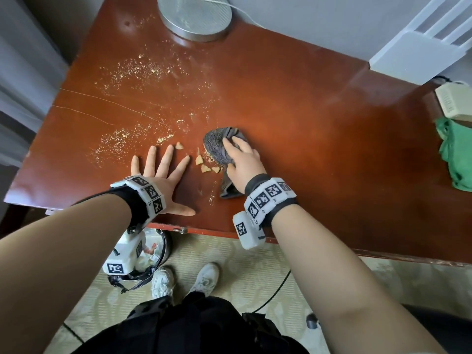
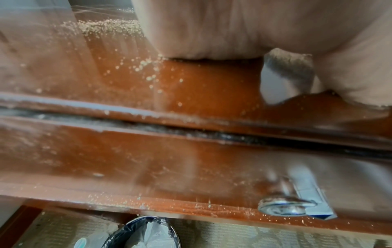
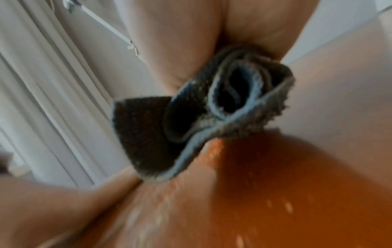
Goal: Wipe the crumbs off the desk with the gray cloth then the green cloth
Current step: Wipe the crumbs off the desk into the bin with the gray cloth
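Two cloths are in play, and only the bunched gray terry cloth (image 1: 221, 149) is in use: it sits near the middle of the glossy reddish-brown wooden counter (image 1: 319, 139), pressed down under the right hand (image 1: 242, 159), whose fingers curl over its top and clamp it, a loose tail trailing toward the near edge. The right wrist view shows that cloth (image 3: 203, 120) folded into soft, thick layers with a stitched hem, so it looks light, limp and compressible; it should grip the surface best when held as a wad under the palm rather than by a corner, which would likely let it flop and skip over debris. The left hand (image 1: 161, 175) lies flat on the counter just left of the cloth, fingers spread and straight, holding nothing. Between the two hands lie several larger tan biscuit fragments (image 1: 204, 164), touching or just beside the cloth's left edge; these look hard and light and will probably roll or skitter ahead of a push. Fine pale crumbs (image 1: 132, 72) are scattered over the far left and near left of the counter. The crumpled green cloth (image 1: 457, 154) waits untouched at the right edge, equally soft by its look, best taken by gathering a handful of its middle. A lined waste bin (image 2: 146, 233) stands on the floor below the near edge.
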